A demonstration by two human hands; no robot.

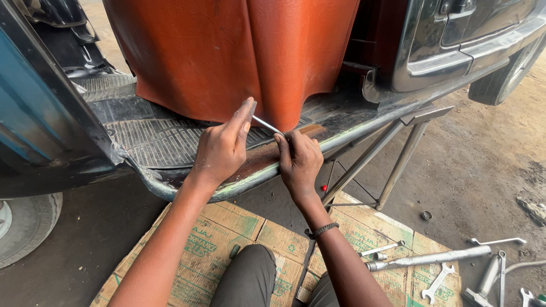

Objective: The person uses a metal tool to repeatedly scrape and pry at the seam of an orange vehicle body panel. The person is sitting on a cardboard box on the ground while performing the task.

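My left hand (223,145) rests on the ribbed black floor mat (153,142) of a small vehicle, its fingers raised against the lower edge of an orange-brown seat cover (227,51). A thin silver metal rod (266,125) runs between both hands. My right hand (298,159) is closed around the rod's lower end, at the rusty floor edge (256,165). A dark bracelet sits on my right wrist.
I sit on flattened cardboard (227,239) on a dirt floor. Spanners (435,281), a long metal bar (426,258) and other tools lie at the right. A metal step frame (392,153) hangs under the vehicle. A tyre (23,227) stands at the left, another wheel at the upper right.
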